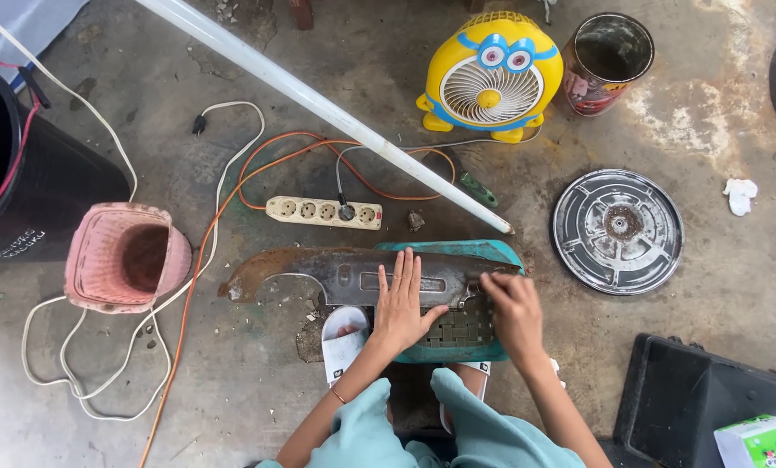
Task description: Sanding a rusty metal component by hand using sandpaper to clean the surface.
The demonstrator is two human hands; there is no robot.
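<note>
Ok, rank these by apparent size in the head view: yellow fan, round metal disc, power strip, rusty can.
1. Round metal disc and yellow fan: too alike to rank.
2. Power strip and rusty can: also close, shapes differ.

Left hand (401, 303) lay flat, fingers spread, on rusty metal cover (353, 276) resting across teal stool (457, 334). Right hand (511, 305) gripped cover's right end, fingers curled. White power strip (324, 211) lay just beyond left hand. Yellow fan (490, 76) stood further beyond. Round metal disc (617, 230) lay right of right hand; pink basket (126, 256) well left.
</note>
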